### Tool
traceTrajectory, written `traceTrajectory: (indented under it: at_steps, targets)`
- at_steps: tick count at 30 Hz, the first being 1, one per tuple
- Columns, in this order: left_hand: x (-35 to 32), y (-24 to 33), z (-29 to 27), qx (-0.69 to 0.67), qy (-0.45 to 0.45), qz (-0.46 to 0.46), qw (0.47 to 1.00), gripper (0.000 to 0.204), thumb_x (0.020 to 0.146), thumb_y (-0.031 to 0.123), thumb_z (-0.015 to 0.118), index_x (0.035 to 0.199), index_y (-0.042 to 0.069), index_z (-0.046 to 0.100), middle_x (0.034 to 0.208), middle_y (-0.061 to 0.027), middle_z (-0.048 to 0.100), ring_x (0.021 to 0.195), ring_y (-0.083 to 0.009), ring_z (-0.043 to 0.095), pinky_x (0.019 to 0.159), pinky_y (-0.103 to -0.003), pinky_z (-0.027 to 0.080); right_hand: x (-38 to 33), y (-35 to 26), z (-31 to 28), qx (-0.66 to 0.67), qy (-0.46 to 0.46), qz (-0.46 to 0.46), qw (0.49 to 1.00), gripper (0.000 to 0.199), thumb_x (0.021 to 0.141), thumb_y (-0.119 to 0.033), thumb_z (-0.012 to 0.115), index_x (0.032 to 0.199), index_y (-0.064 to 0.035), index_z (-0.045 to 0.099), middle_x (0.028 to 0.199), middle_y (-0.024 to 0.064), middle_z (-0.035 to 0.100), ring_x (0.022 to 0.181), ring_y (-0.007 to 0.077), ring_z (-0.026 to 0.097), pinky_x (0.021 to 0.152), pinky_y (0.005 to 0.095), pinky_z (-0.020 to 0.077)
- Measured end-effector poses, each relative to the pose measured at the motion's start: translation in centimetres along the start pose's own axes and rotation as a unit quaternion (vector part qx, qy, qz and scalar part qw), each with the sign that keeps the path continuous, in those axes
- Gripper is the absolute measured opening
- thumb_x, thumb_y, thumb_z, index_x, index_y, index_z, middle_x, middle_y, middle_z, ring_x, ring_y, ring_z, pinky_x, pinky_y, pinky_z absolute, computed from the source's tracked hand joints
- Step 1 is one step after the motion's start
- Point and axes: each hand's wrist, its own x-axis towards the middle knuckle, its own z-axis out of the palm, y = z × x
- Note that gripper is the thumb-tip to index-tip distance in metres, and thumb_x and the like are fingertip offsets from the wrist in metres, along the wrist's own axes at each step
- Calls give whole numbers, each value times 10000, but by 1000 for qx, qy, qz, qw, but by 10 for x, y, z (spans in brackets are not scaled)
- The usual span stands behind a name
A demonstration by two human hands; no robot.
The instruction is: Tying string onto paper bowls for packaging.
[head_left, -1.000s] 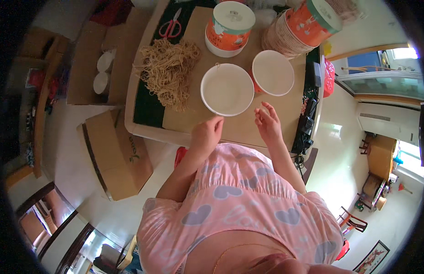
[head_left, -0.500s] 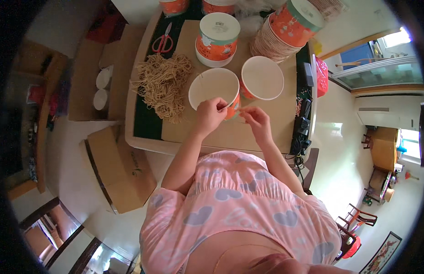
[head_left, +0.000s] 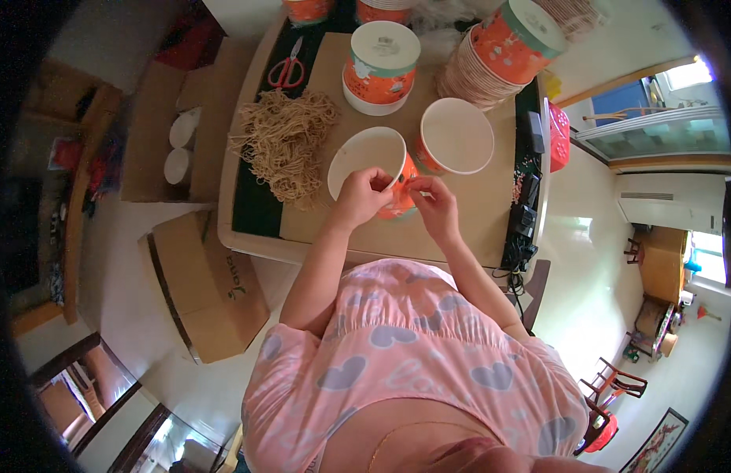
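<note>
One round, white-lined orange paper tub (head_left: 368, 152), tilted over a flat brown cardboard sheet (head_left: 483, 213), is clamped by the left hand (head_left: 363, 197) at its rim, presumably the stiffest hold on a light, dentable body, while the right hand (head_left: 436, 206), grip indiscernible, is held at its side.

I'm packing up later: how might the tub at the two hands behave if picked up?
The tub is probably light for its size, since its wall looks thin. It may roll if let go, being round and apparently tilted. Its papery-looking side might dent if squeezed.
</note>
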Motion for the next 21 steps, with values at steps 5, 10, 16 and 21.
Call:
traceTrajectory:
  at_steps: [5, 10, 16, 21]
  targets:
    - [7, 13, 18, 90, 65, 36, 993, 134, 742, 98, 654, 810, -12, 615, 744, -115, 660, 658, -190, 640, 617, -313, 497, -2, -11, -7, -111, 0, -31, 993, 105, 826, 12, 595, 919, -29, 619, 1121, 50, 583, 940, 116, 579, 715, 238, 490]
    - [9, 19, 37, 176, 118, 63, 975, 127, 777, 145, 638, 785, 25, 597, 690, -124, 632, 633, -271, 628, 578, -361, 483, -4, -9, -10, -104, -3, -35, 994, 135, 814, 28, 592, 930, -33, 624, 1146, 62, 584, 946, 119, 579, 697, 239, 491]
    - [10, 19, 43, 263, 158, 87, 948, 110, 804, 148, 616, 790, 42, 590, 691, -126, 627, 643, -304, 624, 580, -384, 478, -4, -5, -10, -61, -5, -14, 998, 158, 817, 27, 592, 962, -26, 626, 1122, 63, 595, 923, 125, 587, 704, 234, 498]
    - [-1, 11, 36, 169, 124, 104, 972, 73, 776, 119, 612, 807, 53, 619, 706, -118, 617, 649, -315, 600, 573, -403, 465, -1, 1, -11, -14, 14, 40, 999, 125, 845, -27, 599, 966, -2, 620, 1022, 65, 624, 859, 113, 594, 702, 240, 497]
